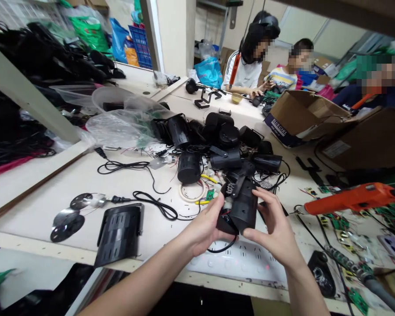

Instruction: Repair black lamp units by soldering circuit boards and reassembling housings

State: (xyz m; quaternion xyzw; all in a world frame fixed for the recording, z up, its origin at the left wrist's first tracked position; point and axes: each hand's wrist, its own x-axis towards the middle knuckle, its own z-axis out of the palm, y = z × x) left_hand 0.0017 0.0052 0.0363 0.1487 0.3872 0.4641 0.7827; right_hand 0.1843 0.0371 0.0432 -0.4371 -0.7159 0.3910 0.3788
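Note:
Both hands hold a black cylindrical lamp housing [245, 208] over the front of the table. My right hand [278, 226] grips its right side, fingers at the top and thumb at the lower edge. My left hand [209, 226] is closed around the left part, where the housing looks open and wires and a small coil show inside. A black cord hangs below it. Just behind lie a small green circuit board [210, 194] and a roll of tape [183, 193]. Most of my left fingers are hidden behind the housing.
Several more black housings [189, 167] are heaped behind. A curved black shell [120, 232], metal discs [67, 224] and coiled cords [154, 204] lie left. An orange electric screwdriver [352, 199] hangs right, above circuit boards. Cardboard boxes [303, 114] and other people are farther back.

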